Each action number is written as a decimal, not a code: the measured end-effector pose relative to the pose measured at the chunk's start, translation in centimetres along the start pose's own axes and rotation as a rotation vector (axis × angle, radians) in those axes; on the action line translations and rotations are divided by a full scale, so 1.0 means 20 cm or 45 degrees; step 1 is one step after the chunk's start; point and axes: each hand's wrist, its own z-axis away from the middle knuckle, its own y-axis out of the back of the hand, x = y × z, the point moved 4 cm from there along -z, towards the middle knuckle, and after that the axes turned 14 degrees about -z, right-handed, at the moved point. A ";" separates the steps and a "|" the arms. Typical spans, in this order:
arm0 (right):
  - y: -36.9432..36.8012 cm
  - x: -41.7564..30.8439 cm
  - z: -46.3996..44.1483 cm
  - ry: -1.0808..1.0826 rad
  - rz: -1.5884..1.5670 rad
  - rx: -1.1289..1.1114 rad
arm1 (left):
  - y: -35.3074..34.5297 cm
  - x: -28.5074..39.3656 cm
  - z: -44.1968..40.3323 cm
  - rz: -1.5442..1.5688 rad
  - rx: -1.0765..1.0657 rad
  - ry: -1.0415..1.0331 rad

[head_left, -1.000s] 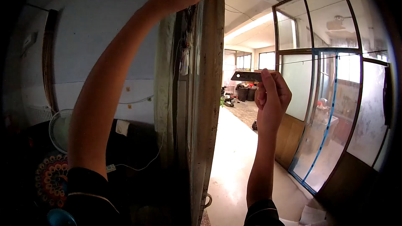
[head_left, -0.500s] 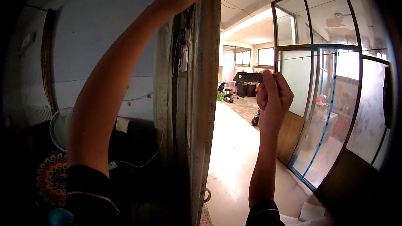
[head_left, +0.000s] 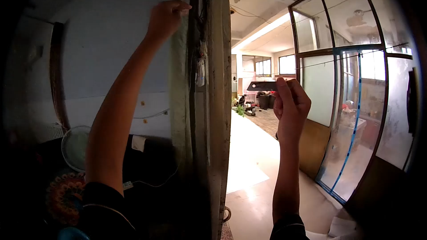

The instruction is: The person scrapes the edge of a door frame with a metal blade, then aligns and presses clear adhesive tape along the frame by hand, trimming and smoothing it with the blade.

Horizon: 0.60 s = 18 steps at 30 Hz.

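My right hand (head_left: 291,100) pinches a flat dark blade-like piece (head_left: 262,86) between thumb and fingers. The piece points left, has a slanted end and a small round hole near it. My left hand (head_left: 168,17) is raised at the upper left, beside the worn upright door edge (head_left: 218,106). Its fingers are closed and reach toward the dark gap by the frame; what they hold, if anything, is too small to tell.
A pale curtain (head_left: 179,84) hangs left of the frame, with a fan (head_left: 75,149) below in the dim room. Right of the door are a glazed partition (head_left: 313,89), a bright floor (head_left: 249,160) and dark bins (head_left: 266,101).
My left hand has come down and left from the top of the door edge. My right hand still holds the dark piece at nearly the same height. The view has shifted slightly.
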 end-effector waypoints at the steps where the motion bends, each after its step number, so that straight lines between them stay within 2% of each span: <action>1: -0.01 0.01 0.00 -0.032 0.003 -0.018 | 0.01 0.01 0.01 0.074 0.042 -0.070; 6: -0.05 0.05 0.04 -0.139 0.024 -0.045 | 0.03 0.13 0.00 0.219 0.146 -0.168; 8: -0.04 0.06 0.04 -0.133 0.027 -0.038 | 0.04 0.17 -0.05 0.700 -0.150 0.044; 9: -0.04 0.07 0.03 -0.133 0.042 -0.039 | 0.06 0.21 -0.06 0.684 -0.148 0.037; 11: -0.04 0.08 0.01 -0.145 -0.015 -0.025 | 0.07 0.29 -0.08 0.154 -0.171 0.104; 12: -0.03 0.09 -0.01 -0.092 -0.029 -0.082 | 0.08 0.33 -0.07 0.133 -0.174 0.096; 15: -0.01 0.11 -0.04 -0.061 -0.140 -0.143 | 0.10 0.39 -0.06 0.247 -0.195 0.120; 17: 0.00 0.14 -0.05 -0.079 -0.204 -0.141 | 0.09 0.38 -0.05 0.596 -0.282 0.085; 18: 0.01 0.16 -0.07 -0.101 -0.252 -0.125 | 0.09 0.37 -0.05 0.566 -0.284 0.091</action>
